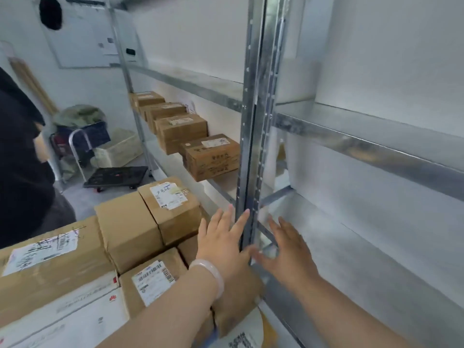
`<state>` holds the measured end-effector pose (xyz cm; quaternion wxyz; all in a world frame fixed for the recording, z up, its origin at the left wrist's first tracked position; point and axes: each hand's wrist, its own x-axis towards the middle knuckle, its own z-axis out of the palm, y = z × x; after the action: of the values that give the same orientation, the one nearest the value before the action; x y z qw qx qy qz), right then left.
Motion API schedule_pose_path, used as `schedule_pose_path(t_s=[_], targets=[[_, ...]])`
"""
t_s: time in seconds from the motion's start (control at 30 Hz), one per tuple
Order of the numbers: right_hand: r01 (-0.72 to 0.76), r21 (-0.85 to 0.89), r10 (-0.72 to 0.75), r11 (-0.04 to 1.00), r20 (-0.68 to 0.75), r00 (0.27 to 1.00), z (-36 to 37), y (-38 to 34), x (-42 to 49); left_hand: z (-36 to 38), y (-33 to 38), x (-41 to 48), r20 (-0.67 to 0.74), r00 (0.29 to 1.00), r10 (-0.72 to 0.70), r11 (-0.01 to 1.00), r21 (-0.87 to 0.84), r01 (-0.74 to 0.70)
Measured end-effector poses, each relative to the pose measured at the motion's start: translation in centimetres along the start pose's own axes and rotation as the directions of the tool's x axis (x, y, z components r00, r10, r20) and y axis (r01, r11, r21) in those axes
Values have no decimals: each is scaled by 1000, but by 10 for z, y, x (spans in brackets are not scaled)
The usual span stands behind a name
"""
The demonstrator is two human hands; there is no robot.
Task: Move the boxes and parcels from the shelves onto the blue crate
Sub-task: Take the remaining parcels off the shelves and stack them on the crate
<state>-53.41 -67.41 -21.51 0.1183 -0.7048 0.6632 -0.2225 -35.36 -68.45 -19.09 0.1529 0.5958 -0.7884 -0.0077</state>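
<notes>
landmark: the steel upright post (252, 146) of the shelving.

hands: left hand (223, 239) is just left of the post's lower end, right hand (286, 249) just right of it. both are flat with fingers spread and straight, grasping nothing. the left fingertips overlap the post's edge; i cannot tell if they touch it.

done so far: a stack of boxes (128, 229) sits low and left of the post, just beside the shelf front, partly under my left forearm. it holds at least five cartons, packed tight against each other, several with labels up. a white-and-yellow soft parcel (247, 332) lies below the post at the stack's near corner. i take this pile to be resting on the blue crate, but the crate is hidden under it, so i cannot confirm.

left to do: a row of boxes (212, 158) stands on the shelf above my hands, running away from the post to the left. i count four, the nearest hard up beside the post. these are the only cartons i see on the shelves; right of the post i make out none.

judgement: past halfway, with the row of four remaining. the carton beside the post looks like the natural next pick, since both hands are free.
</notes>
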Motion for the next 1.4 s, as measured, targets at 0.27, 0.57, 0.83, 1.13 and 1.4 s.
schedule_pose_path(t_s=[0.27,0.57,0.83,1.13,1.4], targets=[[-252,-229,228,940,-126,965,-63,84,-143,32,133,-36,122,947,297,953,-106,-285],[-500,-236,455,833,-220,863,-111,152,-261,47,263,-83,188,827,529,848,-120,-515],[-683,-191,615,705,-315,723,-180,236,-377,59,409,-141,235,709,665,747,-227,-625],[-825,-112,768,554,-312,559,-240,327,-471,90,547,-197,401,549,733,673,-314,-669],[-817,-122,752,564,-334,569,-253,380,-509,134,616,-221,546,529,650,760,-441,-478]])
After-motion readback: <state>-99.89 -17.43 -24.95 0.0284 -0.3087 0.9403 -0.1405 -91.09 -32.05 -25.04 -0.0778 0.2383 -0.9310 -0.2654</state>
